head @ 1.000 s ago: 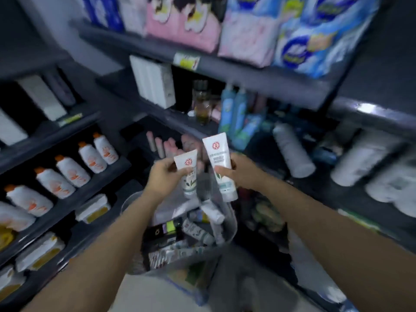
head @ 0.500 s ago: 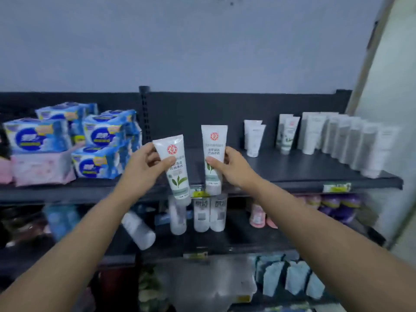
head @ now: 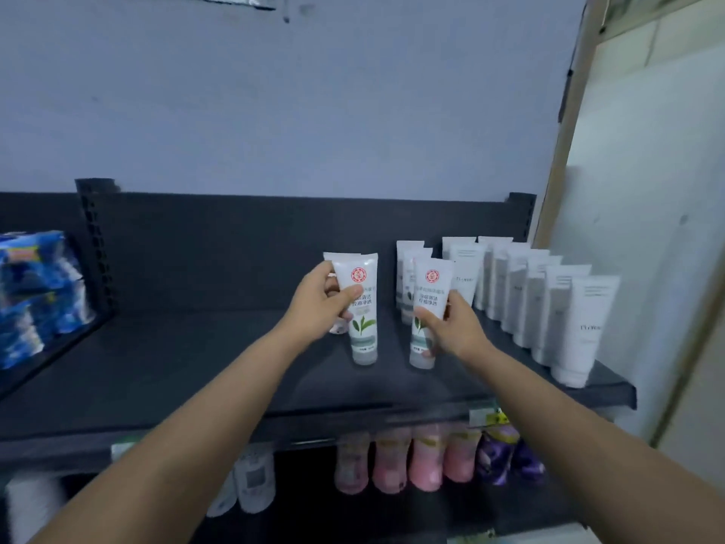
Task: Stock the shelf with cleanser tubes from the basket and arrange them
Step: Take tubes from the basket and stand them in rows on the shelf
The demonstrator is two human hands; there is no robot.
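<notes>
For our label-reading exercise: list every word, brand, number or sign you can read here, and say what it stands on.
"控油净透": white green-leaf cleanser tube in the left hand; same on the matching tube in the right hand.
Red round logos on both: too small to read.
Grey print on plain white tubes: blurred.
Yellow-green shelf-edge tag: blurred.

Dim bluish light is washing the shelf (head: 196, 367) evenly; packs (head: 31, 292) at its left edge and bottles (head: 423, 457) below are blurring, and straight lines are bowing outward.
</notes>
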